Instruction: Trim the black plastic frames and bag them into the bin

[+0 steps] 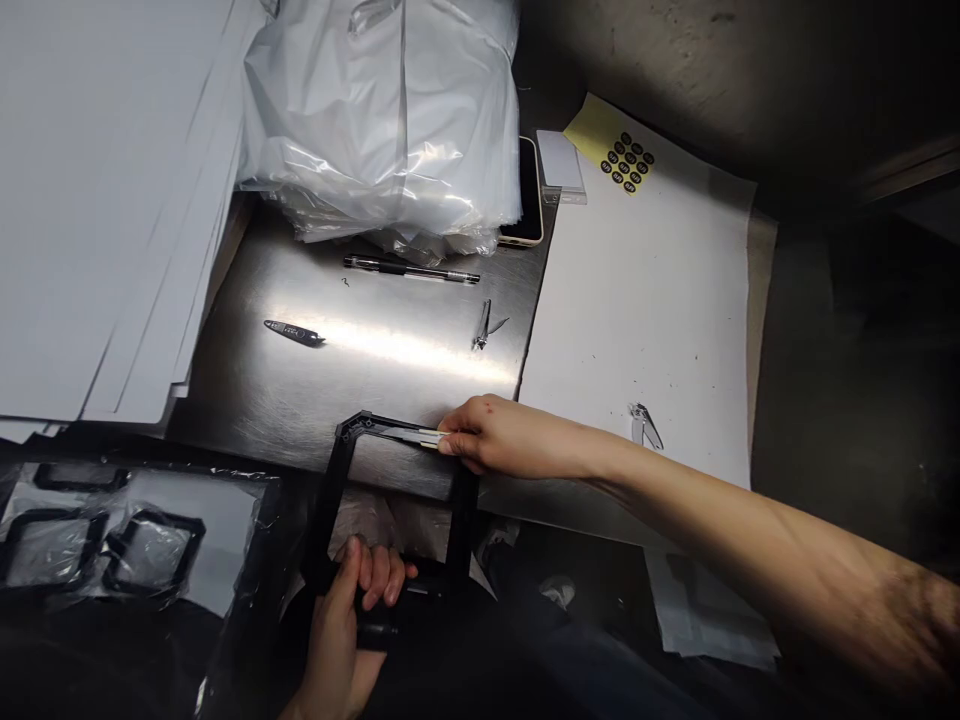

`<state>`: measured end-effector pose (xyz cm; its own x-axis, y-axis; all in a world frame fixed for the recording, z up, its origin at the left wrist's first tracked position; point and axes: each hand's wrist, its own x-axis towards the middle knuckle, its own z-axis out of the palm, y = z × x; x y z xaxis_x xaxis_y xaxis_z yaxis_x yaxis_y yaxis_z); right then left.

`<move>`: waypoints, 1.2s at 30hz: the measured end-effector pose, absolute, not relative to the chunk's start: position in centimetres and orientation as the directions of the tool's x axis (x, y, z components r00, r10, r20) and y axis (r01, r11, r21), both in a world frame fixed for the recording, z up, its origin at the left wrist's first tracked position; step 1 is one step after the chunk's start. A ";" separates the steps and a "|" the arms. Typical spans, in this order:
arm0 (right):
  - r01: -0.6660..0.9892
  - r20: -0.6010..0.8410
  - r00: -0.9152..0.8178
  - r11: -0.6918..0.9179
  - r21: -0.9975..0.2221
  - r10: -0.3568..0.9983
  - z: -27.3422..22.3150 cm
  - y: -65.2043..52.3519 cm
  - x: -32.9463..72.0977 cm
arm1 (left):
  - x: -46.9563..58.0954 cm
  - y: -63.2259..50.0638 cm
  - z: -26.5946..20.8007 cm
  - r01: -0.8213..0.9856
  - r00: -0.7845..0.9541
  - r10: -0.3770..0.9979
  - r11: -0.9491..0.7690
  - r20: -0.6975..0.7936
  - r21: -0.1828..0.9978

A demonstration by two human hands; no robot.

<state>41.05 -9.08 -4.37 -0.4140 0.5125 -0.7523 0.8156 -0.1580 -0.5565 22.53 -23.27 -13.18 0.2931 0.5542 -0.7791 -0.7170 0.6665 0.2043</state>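
Bare metal shows on the table (405,375) just beyond our grip, and to the right of it, past our right wrist, we see a broad white sheet (630,290). Far to the left of both hands lies a stack of white sheets (97,200); straight ahead, well apart from our fingers, sits a heap of clear plastic bags (375,120). Left of our lower grip, black frames (165,517) lie in clear plastic. The black frame (327,505) we are handling stands between our two hands: our left hand (364,585) is closed round its near bar, while our right hand (480,437), at its far bar, pinches a slim pale piece (431,438) between thumb and fingers. Whether those fingers also press the frame, we cannot tell. Ahead of our right hand, a phone (531,195) rests beside the bags, and a yellow sticker sheet (628,160) lies farther right. Nearer, beyond the frame, we have a pen (412,270), one nail clipper (484,328), a second clipper (646,427) just past our right forearm, and a small dark pointed piece (294,333).
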 end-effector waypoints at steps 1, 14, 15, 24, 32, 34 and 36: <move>0.801 -0.756 -0.419 -0.187 -0.569 0.503 -4.5 -9.1 41.1 | 22.4 -23.5 -13.8 -0.718 0.292 0.556 0.665 -0.779 0.206; 0.660 -0.764 -0.422 -0.412 -0.628 0.488 -5.0 -9.5 41.0 | 22.0 -24.3 -18.2 -0.734 0.428 0.635 0.659 -0.643 0.162; 0.642 -0.765 -0.427 -0.434 -0.632 0.483 -5.1 -9.6 41.1 | 22.1 -24.0 -17.2 -0.737 0.418 0.633 0.655 -0.652 0.163; 0.510 -0.745 -0.519 -0.548 -0.663 0.419 -5.6 -10.0 40.7 | 22.9 -22.3 -9.8 -0.705 0.308 0.479 0.696 -0.822 0.141; 0.925 -0.148 -0.078 0.016 -0.380 0.986 -7.9 -12.1 42.5 | 23.1 -22.4 -10.5 -0.735 0.291 0.517 0.660 -0.805 0.158; 0.958 -0.020 -0.087 0.078 -0.274 0.996 -8.5 -12.8 41.7 | 23.1 -22.6 -10.5 -0.740 0.292 0.518 0.655 -0.804 0.154; 0.948 0.070 -0.171 0.184 -0.261 0.983 -8.8 -13.3 40.1 | 23.2 -22.6 -10.4 -0.750 0.288 0.520 0.645 -0.804 0.148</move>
<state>40.14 -13.28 -8.78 -0.1714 0.9827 0.0702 0.9478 0.1840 -0.2606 23.18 -22.65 -10.43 0.2885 0.5201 -0.8039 -0.7500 0.6447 0.1479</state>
